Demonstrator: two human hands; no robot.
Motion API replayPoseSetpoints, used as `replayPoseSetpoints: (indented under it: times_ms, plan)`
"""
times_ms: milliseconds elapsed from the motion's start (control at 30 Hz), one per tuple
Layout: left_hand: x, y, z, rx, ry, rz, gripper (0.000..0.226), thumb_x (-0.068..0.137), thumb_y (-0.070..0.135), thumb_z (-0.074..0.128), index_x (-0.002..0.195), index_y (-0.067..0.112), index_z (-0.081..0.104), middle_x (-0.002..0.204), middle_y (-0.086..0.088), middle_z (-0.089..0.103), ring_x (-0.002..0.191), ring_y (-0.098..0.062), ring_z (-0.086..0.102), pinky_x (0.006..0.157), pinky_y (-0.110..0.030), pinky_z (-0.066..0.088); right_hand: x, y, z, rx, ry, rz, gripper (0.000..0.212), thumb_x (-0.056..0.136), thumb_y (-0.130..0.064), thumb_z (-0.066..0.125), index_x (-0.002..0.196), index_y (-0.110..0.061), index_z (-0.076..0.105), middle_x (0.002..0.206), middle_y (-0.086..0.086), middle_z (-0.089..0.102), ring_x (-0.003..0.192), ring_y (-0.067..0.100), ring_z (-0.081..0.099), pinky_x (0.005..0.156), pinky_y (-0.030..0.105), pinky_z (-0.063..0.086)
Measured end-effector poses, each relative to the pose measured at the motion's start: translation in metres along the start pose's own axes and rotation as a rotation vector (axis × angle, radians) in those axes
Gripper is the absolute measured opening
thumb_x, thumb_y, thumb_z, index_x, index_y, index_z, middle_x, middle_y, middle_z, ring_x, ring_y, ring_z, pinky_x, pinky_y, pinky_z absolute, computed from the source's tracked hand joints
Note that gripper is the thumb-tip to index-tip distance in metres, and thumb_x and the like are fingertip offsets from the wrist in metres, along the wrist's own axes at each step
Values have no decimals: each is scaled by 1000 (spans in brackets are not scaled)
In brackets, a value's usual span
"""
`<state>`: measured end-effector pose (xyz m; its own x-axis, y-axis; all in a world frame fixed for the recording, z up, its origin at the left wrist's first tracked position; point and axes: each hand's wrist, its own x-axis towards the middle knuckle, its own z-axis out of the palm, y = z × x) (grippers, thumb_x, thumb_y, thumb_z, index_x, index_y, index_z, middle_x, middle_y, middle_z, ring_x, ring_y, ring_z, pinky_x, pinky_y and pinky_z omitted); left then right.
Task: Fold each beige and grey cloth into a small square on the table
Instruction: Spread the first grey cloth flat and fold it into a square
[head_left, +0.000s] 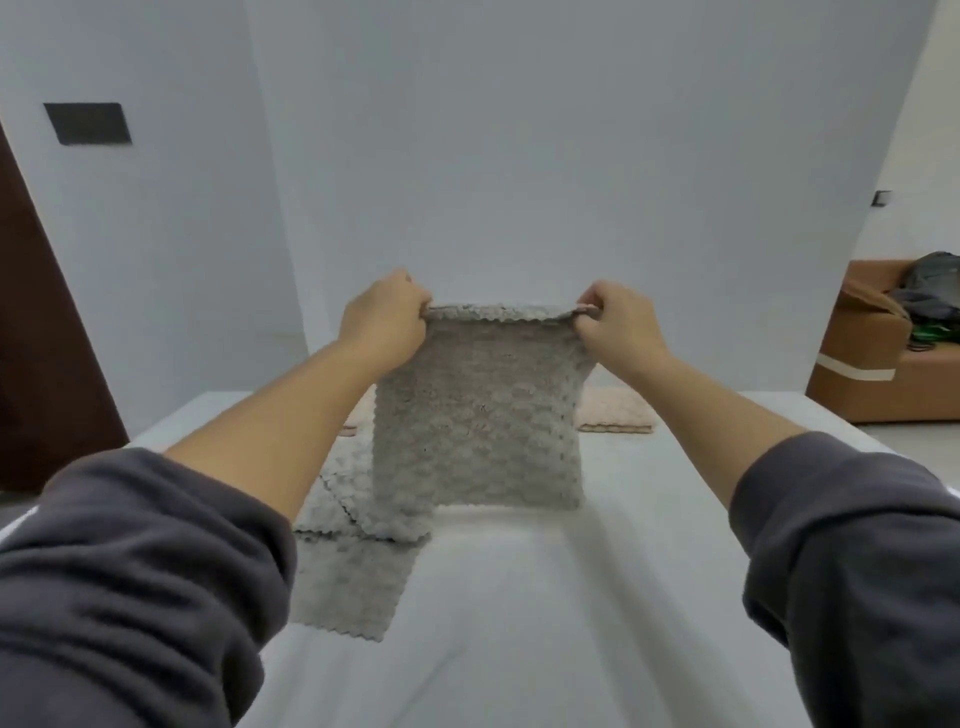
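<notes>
Grey fluffy cloth with scalloped edges (478, 415): off the table, hanging upright in the air, stretched flat between both my hands. Its bottom edge is down at the white table (571, 597); can't tell if it touches.

Left hand (384, 327): fingers curled tight, pinching the cloth's top left corner, thumb side on the top edge. Right hand (618, 327): same grip on the top right corner, fingers clamped on the fabric. No gap between fingers and cloth on either side. Both hands are level, and the cloth hangs straight below and between them.

On the table, left of the hanging cloth: a flat grey cloth (353, 587) near me, unfolded, and another grey cloth (337, 493) just beyond it, overlapping its far edge. Far side, right: a folded beige cloth (615, 413) lying flat. A second beige piece (361, 410) peeks out far left, mostly hidden behind the held cloth.

My dark grey sleeves (130, 571) are pushed up, forearms bare. Far right there's a brown sofa (883, 374) with a dark bag (935, 286) on it. Dark rectangular panel (88, 123) on the wall, far left.
</notes>
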<state>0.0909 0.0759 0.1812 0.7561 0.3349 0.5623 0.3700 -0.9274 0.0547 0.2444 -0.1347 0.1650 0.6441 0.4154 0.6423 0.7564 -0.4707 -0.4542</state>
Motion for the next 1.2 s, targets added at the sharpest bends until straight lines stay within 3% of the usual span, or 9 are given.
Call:
replayPoseSetpoints:
  times_ms: [167,433,600,800,867,967,1033,1133,1200]
  plan:
    - [-7,13,3,-269,-50,58,21,91,5,45,106,17,52,94,1,54,86,-25,52,71,-35,43,-13,19,-25,79,-100,-1,5,85,-9,56,87,-12,59,85,3,60,78,18,51,63,28,37]
    - [-155,21,88,-288,-557,271,20,90,8,48,99,21,61,102,7,60,94,-12,56,82,-30,47,-129,83,-6,-50,-869,93,17,79,-20,60,70,-17,46,76,8,57,64,14,44,59,28,33]
    - [-203,20,96,-325,-625,380,27,83,6,50,102,15,68,103,3,62,95,-11,55,82,-22,41,-163,89,-2,-119,-1159,108,25,80,-21,66,66,-23,45,63,-9,46,59,9,41,57,23,33]
    - [-222,24,70,-554,-1086,136,14,84,21,54,87,19,68,77,8,68,69,-10,63,67,-25,51,-166,67,-13,68,-1575,276,30,90,-47,62,84,-18,62,84,-5,66,79,13,61,77,29,51]
    - [-217,26,65,-627,-1139,19,17,90,21,54,83,13,67,72,0,70,62,-14,64,61,-26,51,-160,65,-17,213,-1526,387,46,93,-56,51,101,-14,67,99,3,68,87,17,66,87,37,52]
    - [-203,30,76,-366,-725,27,19,95,24,49,83,19,63,80,5,67,68,-8,59,64,-29,48,-159,64,9,21,-1015,234,49,97,-53,44,111,-11,64,105,5,67,89,17,63,81,31,51]
    - [-192,42,95,-297,-551,-7,22,97,27,44,104,20,63,107,3,64,89,-9,58,78,-30,50,-167,64,41,-123,-757,121,50,99,-50,40,128,-13,56,131,8,58,113,22,57,98,39,45]
    - [-176,57,134,-174,-509,-10,43,101,35,35,138,17,46,146,-3,42,135,-19,38,116,-47,25,-183,66,84,-231,-815,173,68,99,-58,26,155,-22,14,163,2,9,149,28,8,119,56,6]
    - [-168,49,153,-73,-505,-95,52,102,40,26,149,19,31,158,-4,25,147,-22,18,118,-55,2,-191,70,99,-345,-838,189,69,98,-63,18,156,-29,3,164,1,-6,150,30,-8,115,59,-6]
